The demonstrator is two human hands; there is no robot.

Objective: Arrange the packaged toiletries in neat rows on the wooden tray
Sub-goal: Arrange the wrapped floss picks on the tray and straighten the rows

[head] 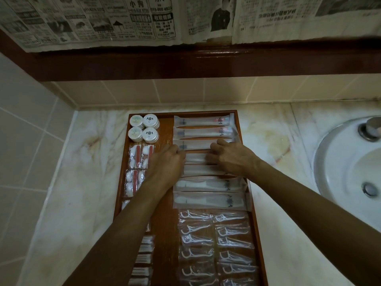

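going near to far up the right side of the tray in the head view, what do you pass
floss pick packets → long white sachets → left hand and right hand, both on the middle sachets → more long sachets → tray's far rim → tiled wall

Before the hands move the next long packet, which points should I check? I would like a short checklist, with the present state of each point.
1. Both hands are on the long packets in the middle of the right column: ok, the left hand and the right hand rest there.
2. Firm grip on one packet: cannot tell, fingertips are hidden.
3. The far packets lie parallel: ok.
4. The round soaps form a neat block in the tray's far left corner: ok.
5. The floss picks stay in two columns: ok.
6. All items lie inside the wooden tray: ok as far as visible.
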